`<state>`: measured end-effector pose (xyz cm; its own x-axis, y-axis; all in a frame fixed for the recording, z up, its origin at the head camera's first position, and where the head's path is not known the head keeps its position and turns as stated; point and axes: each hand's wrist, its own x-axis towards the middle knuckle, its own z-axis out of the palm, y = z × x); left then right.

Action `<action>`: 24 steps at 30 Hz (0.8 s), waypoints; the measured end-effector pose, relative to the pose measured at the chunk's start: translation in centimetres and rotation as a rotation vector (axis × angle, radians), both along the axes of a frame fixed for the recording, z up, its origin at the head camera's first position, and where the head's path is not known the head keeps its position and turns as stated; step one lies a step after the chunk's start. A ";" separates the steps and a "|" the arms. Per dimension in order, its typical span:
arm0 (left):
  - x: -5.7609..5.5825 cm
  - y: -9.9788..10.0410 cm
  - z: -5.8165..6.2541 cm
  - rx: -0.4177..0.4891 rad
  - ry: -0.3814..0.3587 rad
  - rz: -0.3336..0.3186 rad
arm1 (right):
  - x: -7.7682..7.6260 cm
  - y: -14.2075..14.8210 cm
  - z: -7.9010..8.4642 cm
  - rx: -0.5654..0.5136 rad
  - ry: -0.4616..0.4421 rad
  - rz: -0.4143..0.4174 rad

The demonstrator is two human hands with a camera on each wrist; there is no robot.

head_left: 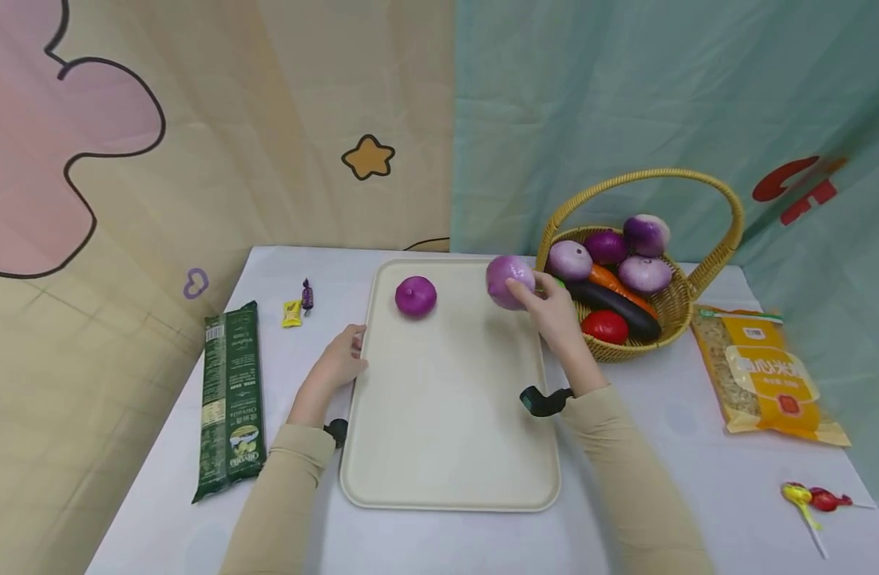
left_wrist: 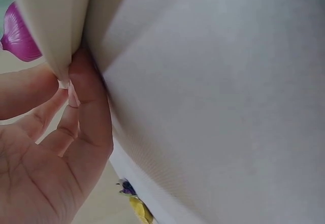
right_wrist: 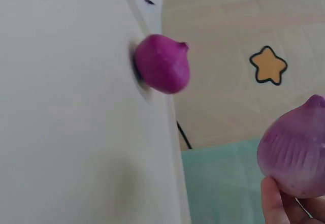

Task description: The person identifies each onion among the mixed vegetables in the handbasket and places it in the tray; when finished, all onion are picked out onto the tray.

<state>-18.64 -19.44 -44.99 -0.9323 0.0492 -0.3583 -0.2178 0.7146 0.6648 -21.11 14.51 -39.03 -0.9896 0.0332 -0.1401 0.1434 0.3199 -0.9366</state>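
Note:
My right hand (head_left: 556,315) grips a pale purple onion (head_left: 509,282) above the far right part of a cream tray (head_left: 453,415). In the right wrist view that onion (right_wrist: 294,150) is held off the tray, fingertips at its lower side. A darker purple onion (head_left: 415,297) sits on the tray's far left part. At the tray's left edge is my left hand (head_left: 341,357); in the left wrist view its thumb and fingers pinch the rim (left_wrist: 63,69).
Right of the tray stands a wicker basket (head_left: 672,319) with several onions, an eggplant (head_left: 611,307), a carrot-like orange vegetable and a tomato (head_left: 604,327). A green packet (head_left: 231,399) and candies (head_left: 291,313) lie left; a yellow bag (head_left: 770,375) and lollipops (head_left: 805,499) lie right.

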 end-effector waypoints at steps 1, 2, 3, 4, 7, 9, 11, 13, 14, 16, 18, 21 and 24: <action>0.0 0.0 0.1 -0.001 0.001 -0.003 | -0.4 -0.7 -0.5 -0.022 -0.029 0.007; 0.0 0.0 0.1 -0.001 -0.001 -0.002 | -0.7 -1.4 -1.2 -0.047 -0.054 0.016; 0.0 0.0 0.2 -0.001 -0.004 -0.001 | -1.1 -2.0 -1.8 -0.076 -0.083 0.018; 0.0 0.0 0.2 -0.003 -0.005 -0.005 | -1.5 -2.6 -2.5 -0.106 -0.112 0.015; 0.1 0.1 0.3 -0.003 -0.013 -0.001 | -2.4 -4.3 -4.3 -0.183 -0.181 -0.009; 0.2 0.1 0.3 -0.004 -0.014 0.004 | -2.8 -5.2 -5.1 -0.242 -0.208 -0.029; 0.2 0.1 0.2 -0.002 -0.010 0.008 | -3.1 -6.0 -5.7 -0.274 -0.210 -0.050; 0.2 0.2 0.1 -0.003 -0.006 0.011 | -3.2 -6.5 -6.0 -0.288 -0.198 -0.066; 0.2 0.2 0.1 -0.005 -0.005 0.012 | -3.3 -6.8 -6.2 -0.273 -0.192 -0.072; 0.2 0.2 0.0 -0.010 -0.004 0.010 | -3.4 -7.0 -6.5 -0.239 -0.188 -0.082; 0.2 0.3 0.1 -0.014 -0.007 0.009 | -3.4 -7.2 -6.7 -0.200 -0.189 -0.089; 0.3 0.3 0.2 -0.017 -0.008 0.001 | -3.5 -7.2 -7.1 -0.148 -0.188 -0.108; 0.3 0.2 0.3 -0.019 -0.008 0.005 | -3.6 -7.2 -7.4 -0.147 -0.176 -0.116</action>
<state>-18.34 -19.27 -44.65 -0.9297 0.0375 -0.3665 -0.2266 0.7262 0.6490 -24.69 7.31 -46.42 -0.9403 0.1117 -0.3215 0.3361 0.1545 -0.9291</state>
